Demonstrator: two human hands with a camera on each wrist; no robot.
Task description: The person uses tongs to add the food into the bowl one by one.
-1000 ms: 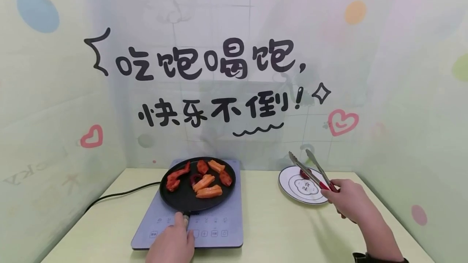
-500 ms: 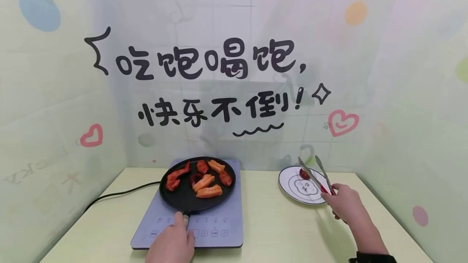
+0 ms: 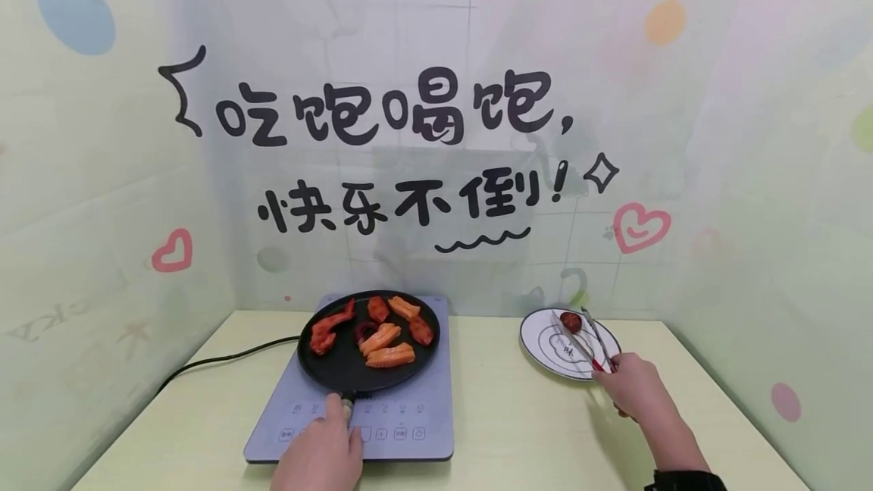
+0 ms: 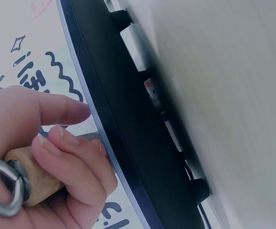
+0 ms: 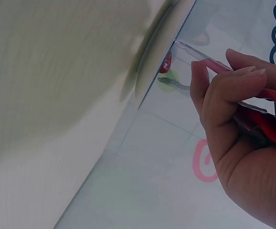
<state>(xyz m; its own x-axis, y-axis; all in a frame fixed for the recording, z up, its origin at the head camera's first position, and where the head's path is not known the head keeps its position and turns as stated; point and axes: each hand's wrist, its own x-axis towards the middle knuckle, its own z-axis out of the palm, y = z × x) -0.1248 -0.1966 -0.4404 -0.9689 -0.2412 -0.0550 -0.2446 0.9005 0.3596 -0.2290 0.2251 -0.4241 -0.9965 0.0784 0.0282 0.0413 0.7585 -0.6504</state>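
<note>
My left hand grips the wooden handle of a black frying pan, fingers curled round it. Several reddish and orange food pieces lie in the pan. On the right, my right hand holds red-handled metal tongs. Their spread tips are low over a white plate with dark rings, one on each side of a dark red round food piece. Whether the tips touch that piece I cannot tell.
Under the pan is a light purple induction cooker, its touch buttons along the front. A black cord runs left from it. Behind the pale wooden table hangs a printed wall sheet, with side walls left and right.
My right hand has moved slightly left and lowered the tongs, whose tips came down from above the plate to either side of the red food piece. The left hand stays on the handle.
</note>
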